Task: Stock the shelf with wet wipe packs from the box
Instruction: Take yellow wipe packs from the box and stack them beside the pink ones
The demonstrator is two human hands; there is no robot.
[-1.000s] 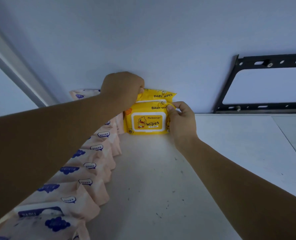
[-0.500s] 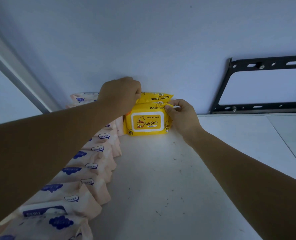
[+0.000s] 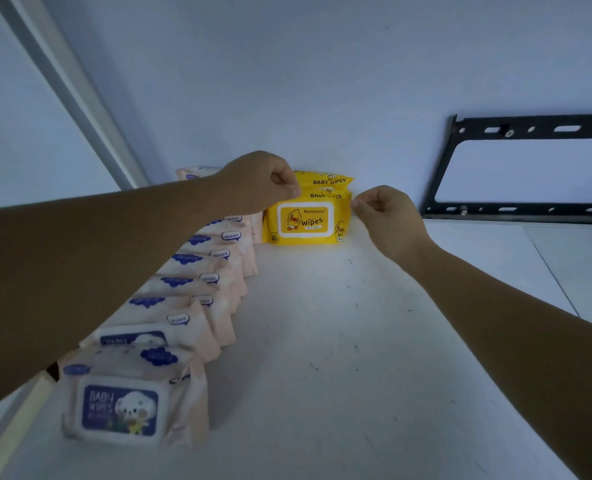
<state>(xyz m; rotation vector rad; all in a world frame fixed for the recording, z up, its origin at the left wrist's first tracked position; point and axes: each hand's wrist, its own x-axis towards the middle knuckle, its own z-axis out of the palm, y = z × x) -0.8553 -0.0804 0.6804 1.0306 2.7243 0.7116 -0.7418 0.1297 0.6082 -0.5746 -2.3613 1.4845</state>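
Two yellow wet wipe packs stand upright at the back of the white shelf (image 3: 322,341), the front pack (image 3: 306,221) just ahead of the rear pack (image 3: 329,180), which is against the wall. My left hand (image 3: 259,181) reaches over and pinches the front pack's upper left corner. Just off that pack's upper right corner is my right hand (image 3: 384,216), fingers curled with nothing between them. A row of several pink wipe packs (image 3: 197,271) runs along the shelf's left side toward me, ending in the nearest pack (image 3: 128,407). The box is out of view.
A black metal bracket (image 3: 516,213) is fixed to the wall at the back right. A grey post (image 3: 69,95) slants up at the left. Bare white shelf surface lies right of the pink row.
My right hand has let go of the front yellow pack's right corner and drawn slightly right. The left hand stays at the upper left corner. The view has pulled back.
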